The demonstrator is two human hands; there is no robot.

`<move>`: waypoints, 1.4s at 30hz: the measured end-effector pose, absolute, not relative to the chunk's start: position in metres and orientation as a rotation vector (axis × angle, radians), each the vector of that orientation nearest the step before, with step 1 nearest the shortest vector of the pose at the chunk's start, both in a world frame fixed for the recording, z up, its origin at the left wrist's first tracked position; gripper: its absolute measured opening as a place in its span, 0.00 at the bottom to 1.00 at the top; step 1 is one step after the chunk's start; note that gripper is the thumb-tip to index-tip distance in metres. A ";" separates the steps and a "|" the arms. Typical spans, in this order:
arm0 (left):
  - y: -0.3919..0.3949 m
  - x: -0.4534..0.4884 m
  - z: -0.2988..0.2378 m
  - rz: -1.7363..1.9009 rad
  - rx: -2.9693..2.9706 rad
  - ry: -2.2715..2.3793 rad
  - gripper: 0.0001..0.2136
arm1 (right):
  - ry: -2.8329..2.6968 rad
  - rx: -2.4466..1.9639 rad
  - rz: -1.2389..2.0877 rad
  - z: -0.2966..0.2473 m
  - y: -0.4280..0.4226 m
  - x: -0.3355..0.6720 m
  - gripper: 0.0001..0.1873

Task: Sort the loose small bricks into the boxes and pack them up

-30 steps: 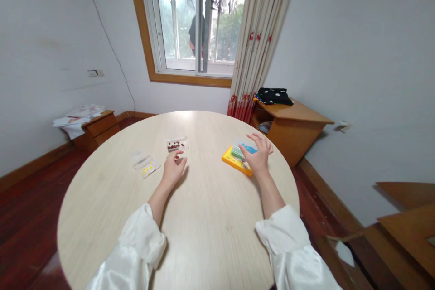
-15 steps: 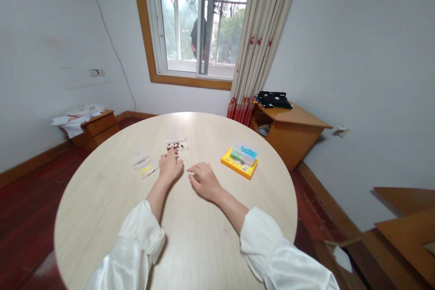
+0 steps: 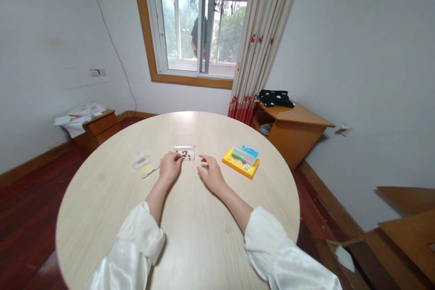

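My left hand (image 3: 170, 167) is at the left side of a small clear plastic box (image 3: 190, 159), its thumb and fingers closed on the box's near left edge. The box lies with its transparent lid (image 3: 184, 138) folded back, and several dark brown pieces (image 3: 185, 153) are scattered inside. My right hand (image 3: 212, 174) hovers low or rests just right of the box, thumb and fingers apart and curved, with nothing in them. To the left of my left hand lies another clear box (image 3: 144, 165), also with its lid back, holding small yellow pieces (image 3: 146, 170).
On the right of the round table (image 3: 190, 231), a clear box with blue and green pieces (image 3: 246, 152) sits on a flat yellow box (image 3: 249, 171). Beyond the table stand a wooden cabinet (image 3: 299, 118), a curtain (image 3: 268, 31) and a low drawer unit with papers (image 3: 102, 124).
The box of brown pieces has shifted right and towards me with my left hand at its edge. My right hand has moved slightly right, and its fingers have spread.
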State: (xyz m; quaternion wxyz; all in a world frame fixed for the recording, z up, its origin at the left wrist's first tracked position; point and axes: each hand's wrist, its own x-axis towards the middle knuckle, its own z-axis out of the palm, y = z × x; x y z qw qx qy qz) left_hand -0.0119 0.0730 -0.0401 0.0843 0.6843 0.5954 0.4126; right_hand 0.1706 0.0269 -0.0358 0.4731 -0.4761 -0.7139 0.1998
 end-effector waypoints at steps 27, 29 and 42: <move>0.058 -0.005 -0.031 1.262 1.699 1.194 0.16 | -1.669 -1.186 0.644 -0.040 0.037 0.178 0.50; 0.058 -0.006 -0.032 1.315 1.634 1.183 0.26 | -1.726 -1.157 0.606 -0.037 0.034 0.178 0.42; 0.070 -0.012 -0.047 1.294 2.034 1.451 0.10 | -1.871 -1.187 0.495 -0.044 0.035 0.179 0.20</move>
